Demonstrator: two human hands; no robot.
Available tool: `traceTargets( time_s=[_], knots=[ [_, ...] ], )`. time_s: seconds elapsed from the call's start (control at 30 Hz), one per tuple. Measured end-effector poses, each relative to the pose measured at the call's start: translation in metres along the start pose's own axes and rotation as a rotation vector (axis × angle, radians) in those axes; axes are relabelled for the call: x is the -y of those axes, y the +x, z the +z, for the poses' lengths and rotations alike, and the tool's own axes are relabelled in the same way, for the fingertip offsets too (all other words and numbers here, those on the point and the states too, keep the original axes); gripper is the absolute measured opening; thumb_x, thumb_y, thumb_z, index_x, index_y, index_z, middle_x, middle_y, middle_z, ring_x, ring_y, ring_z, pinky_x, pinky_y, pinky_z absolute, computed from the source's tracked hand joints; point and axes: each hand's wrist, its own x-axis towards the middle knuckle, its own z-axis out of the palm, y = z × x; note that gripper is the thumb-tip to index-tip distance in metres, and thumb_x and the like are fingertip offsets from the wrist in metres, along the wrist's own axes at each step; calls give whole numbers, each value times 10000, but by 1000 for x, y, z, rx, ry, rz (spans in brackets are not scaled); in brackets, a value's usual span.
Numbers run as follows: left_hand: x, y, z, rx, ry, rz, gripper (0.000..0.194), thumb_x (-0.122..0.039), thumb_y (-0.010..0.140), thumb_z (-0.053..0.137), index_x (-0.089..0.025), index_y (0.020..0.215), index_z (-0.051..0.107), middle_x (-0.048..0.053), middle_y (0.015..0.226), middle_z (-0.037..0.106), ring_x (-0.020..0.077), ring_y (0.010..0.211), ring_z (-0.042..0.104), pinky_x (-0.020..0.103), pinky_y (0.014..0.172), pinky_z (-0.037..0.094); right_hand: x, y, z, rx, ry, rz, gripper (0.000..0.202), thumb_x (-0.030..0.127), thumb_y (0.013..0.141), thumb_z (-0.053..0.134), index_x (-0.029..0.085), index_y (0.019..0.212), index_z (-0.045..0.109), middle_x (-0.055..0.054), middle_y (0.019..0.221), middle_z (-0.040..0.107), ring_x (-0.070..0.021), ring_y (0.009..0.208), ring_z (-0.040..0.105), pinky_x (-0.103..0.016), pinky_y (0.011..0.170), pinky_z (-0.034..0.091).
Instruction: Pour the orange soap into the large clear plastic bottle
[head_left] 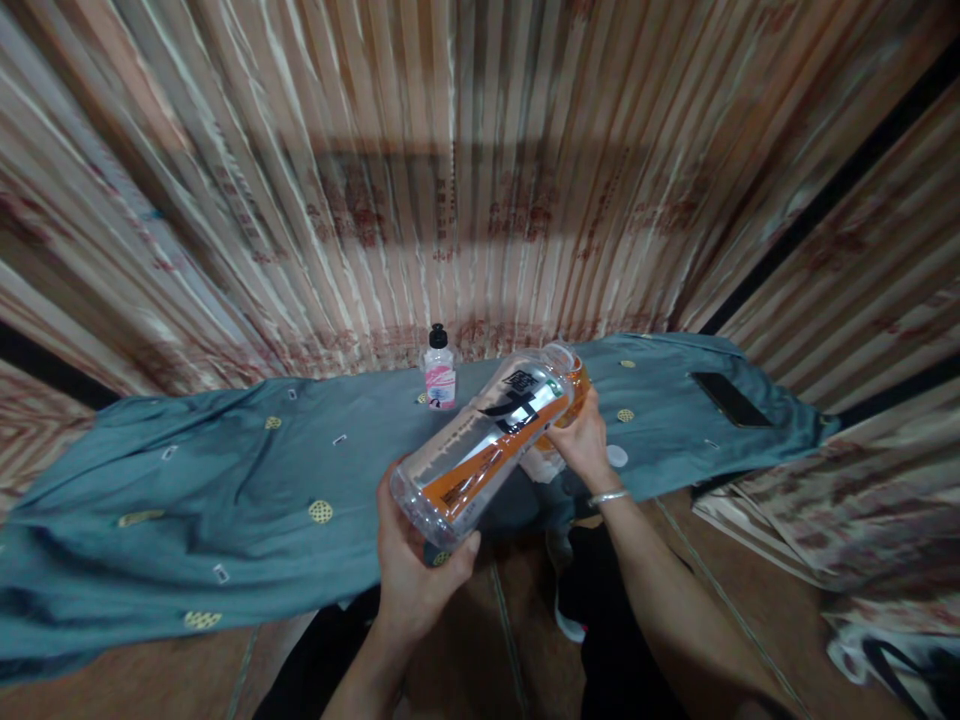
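A large clear plastic bottle (486,445) with an orange, white and black label lies tilted almost on its side in the air, its neck pointing away from me to the right. My left hand (415,570) cups its base from below. My right hand (581,440), with a silver bracelet on the wrist, grips the neck end, where the orange liquid has gathered. Both hands are over the near edge of a surface covered with a blue-grey cloth (225,490).
A small clear bottle (439,368) with a black cap and pink label stands at the back of the cloth. A dark phone (730,398) lies flat at the cloth's right end. Striped curtains (465,170) hang behind. My dark-trousered legs and brown floor are below.
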Motion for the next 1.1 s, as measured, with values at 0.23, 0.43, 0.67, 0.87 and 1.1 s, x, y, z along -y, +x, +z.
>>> traceTargets(
  time_s=[0.23, 0.43, 0.67, 0.87, 1.1],
  knots=[
    [3, 1, 0, -4, -7, -29, 935, -403, 669, 928, -203, 1457, 468, 169, 1380, 647, 331, 1209, 727, 423, 986, 618, 2, 0, 0, 15, -11, 28, 1066, 550, 622, 850, 137, 1503, 412, -219, 1396, 673, -414, 1241, 689, -573, 1057, 563],
    [3, 1, -1, 9, 3, -25, 939, -406, 676, 922, -205, 1465, 453, 172, 1395, 642, 328, 1236, 715, 430, 1023, 602, 4, -1, 0, 8, 12, 19, 1033, 568, 627, 841, 143, 1475, 432, -216, 1384, 680, -415, 1238, 690, -576, 1051, 561],
    [1, 1, 0, 11, -6, -26, 917, -390, 684, 920, -206, 1460, 466, 166, 1381, 653, 318, 1226, 718, 417, 1022, 600, 2, -1, 0, -21, -6, -17, 1000, 596, 646, 839, 158, 1460, 455, -191, 1342, 712, -398, 1177, 721, -541, 982, 598],
    [3, 1, -1, 22, -10, 13, 898, -365, 701, 913, -198, 1464, 469, 169, 1377, 659, 297, 1222, 724, 392, 1017, 598, 7, -1, -1, 0, 15, 19, 1000, 562, 627, 841, 151, 1454, 458, -198, 1357, 700, -411, 1201, 706, -560, 1016, 580],
    [4, 1, 1, 6, 7, -9, 917, -422, 670, 918, -199, 1439, 469, 169, 1348, 667, 323, 1197, 729, 428, 1005, 607, 8, -2, -2, 10, 40, 32, 1023, 571, 623, 839, 161, 1467, 432, -205, 1380, 683, -416, 1228, 693, -563, 1032, 571]
  ],
)
